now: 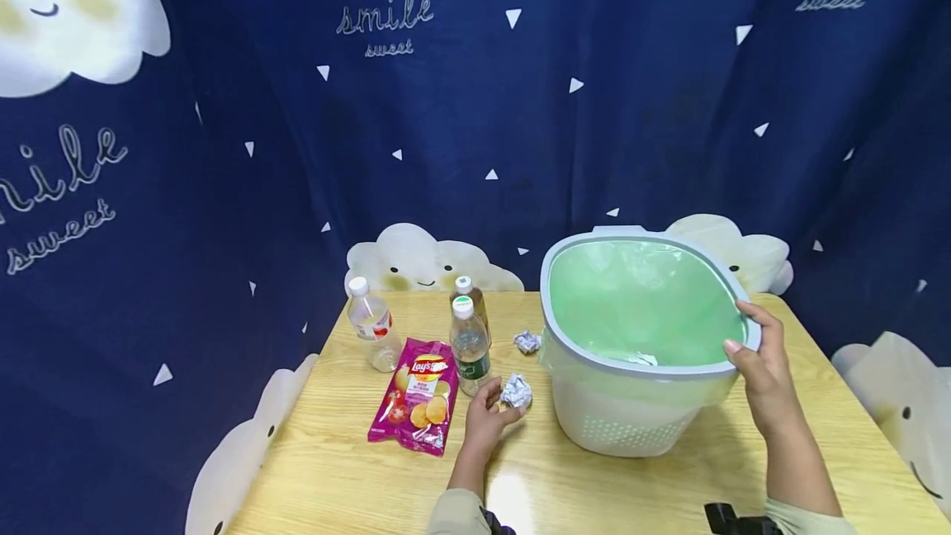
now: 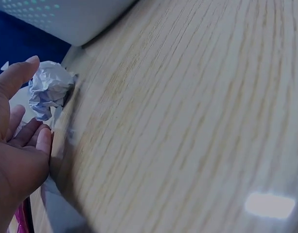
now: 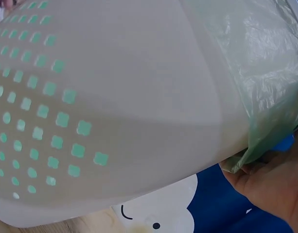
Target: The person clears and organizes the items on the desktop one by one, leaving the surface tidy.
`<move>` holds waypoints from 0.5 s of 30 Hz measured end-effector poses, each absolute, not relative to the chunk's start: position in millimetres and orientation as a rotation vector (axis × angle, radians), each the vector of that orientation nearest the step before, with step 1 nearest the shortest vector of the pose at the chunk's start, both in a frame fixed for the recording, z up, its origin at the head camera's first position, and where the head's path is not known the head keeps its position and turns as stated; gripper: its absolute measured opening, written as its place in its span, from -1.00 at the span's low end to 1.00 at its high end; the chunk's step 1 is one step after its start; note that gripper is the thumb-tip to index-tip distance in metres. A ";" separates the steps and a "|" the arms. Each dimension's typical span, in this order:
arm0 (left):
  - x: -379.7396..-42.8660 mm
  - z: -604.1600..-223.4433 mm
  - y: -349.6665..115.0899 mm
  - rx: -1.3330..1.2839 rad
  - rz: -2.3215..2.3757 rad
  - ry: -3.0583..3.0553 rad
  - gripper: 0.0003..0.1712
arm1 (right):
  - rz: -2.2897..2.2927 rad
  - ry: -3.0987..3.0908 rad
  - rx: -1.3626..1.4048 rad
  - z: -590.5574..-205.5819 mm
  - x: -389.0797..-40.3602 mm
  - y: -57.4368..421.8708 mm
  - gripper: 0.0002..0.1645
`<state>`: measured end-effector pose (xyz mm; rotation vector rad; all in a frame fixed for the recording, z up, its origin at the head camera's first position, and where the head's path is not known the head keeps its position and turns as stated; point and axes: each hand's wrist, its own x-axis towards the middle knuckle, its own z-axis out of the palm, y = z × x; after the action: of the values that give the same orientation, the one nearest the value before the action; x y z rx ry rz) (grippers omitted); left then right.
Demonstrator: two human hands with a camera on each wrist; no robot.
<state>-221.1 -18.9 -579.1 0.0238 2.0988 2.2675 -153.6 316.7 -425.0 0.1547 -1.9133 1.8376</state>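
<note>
Held left hand (image 1: 486, 421) loosely spread around near paper ball (image 1: 516, 391), with thumb on one side, fingers on other, not closed; could not tell contact. Gripped bin (image 1: 572, 403) by rim (image 1: 620, 231) in right hand (image 1: 768, 366). Found ball on table (image 1: 334, 436) between green-labelled bottle (image 1: 471, 353) and bin. Judged ball light, dry, crushable; best pinched gently across middle. Judged bin light but bulky, with slippery liner (image 1: 631, 287); best held firmly at rim.

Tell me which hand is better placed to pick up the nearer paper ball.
Probably the left hand: it's open beside that paper ball, while the right hand holds the bin.
</note>
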 end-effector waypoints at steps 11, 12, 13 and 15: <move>-231.2 -600.1 -7.4 -0.029 2.269 2.233 -0.23 | 1.878 -1.886 0.177 -428.4 -156.4 320.5 -0.36; -232.2 -604.3 -5.8 -0.034 2.259 2.267 -0.23 | 1.882 -1.878 0.174 -428.9 -156.2 319.8 -0.36; -233.6 -608.3 -4.0 -0.033 2.241 2.316 -0.23 | 1.885 -1.870 0.172 -429.2 -156.0 319.1 -0.36; -235.0 -612.4 -1.2 -0.039 2.213 2.397 -0.23 | 1.892 -1.856 0.172 -429.3 -156.1 317.7 -0.35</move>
<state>-235.0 -1.2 -612.4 -0.0390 2.3967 2.2131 -156.1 317.7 -429.3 0.1720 -1.8557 1.8917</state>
